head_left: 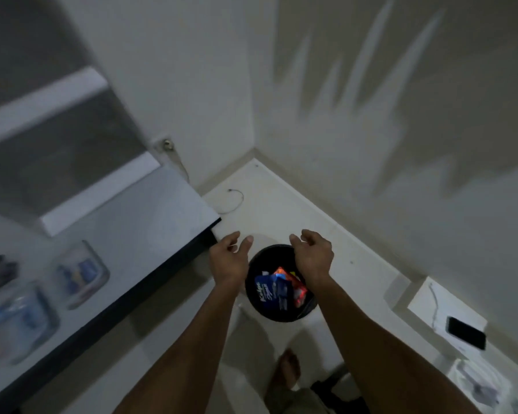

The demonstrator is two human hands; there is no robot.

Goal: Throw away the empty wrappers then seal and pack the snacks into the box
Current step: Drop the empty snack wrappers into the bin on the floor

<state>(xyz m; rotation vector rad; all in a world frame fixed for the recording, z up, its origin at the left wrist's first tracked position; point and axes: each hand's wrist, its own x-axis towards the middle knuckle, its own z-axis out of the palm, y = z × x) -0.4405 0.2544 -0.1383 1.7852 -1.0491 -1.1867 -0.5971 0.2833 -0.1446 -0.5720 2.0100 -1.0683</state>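
A round black bin (pixel 259 306) stands on the white floor in the room's corner. Inside it lie a blue wrapper (pixel 271 291) and an orange-red wrapper (pixel 293 283). My left hand (pixel 229 258) hovers over the bin's left rim, fingers relaxed and holding nothing. Above the right rim my right hand (pixel 313 253) hangs with loosely curled fingers, also holding nothing. Both forearms reach forward from the bottom of the view.
A white table (pixel 126 222) with a dark edge runs along the left, with blurred clear packs (pixel 83 273) of snacks on it. A black phone (pixel 465 333) lies on a low white surface at the right. My bare foot (pixel 287 367) stands below the bin.
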